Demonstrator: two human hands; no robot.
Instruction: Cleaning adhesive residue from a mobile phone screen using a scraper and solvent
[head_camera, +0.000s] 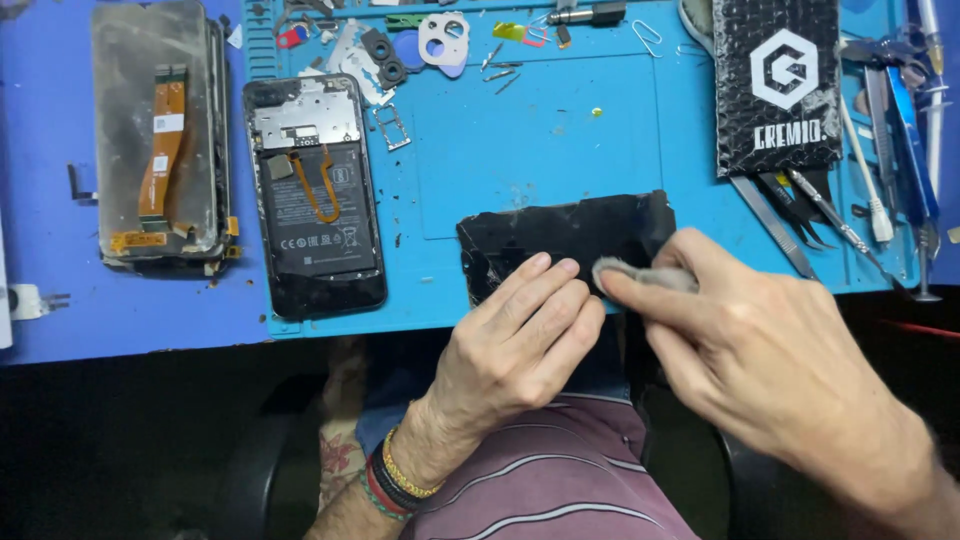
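left hand (520, 335) flat on black panel (570, 235), right hand (760, 350) pinching grey cloth (640, 275).

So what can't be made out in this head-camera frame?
- Black panel: its near edge is hidden under the left hand and right hand.
- Grey wad: mostly covered by the right fingers; its material is unclear.
- Small parts along the mat's far edge: too small to identify, some cut off by the top edge.
- Tools at right: overlapping, tips unclear.
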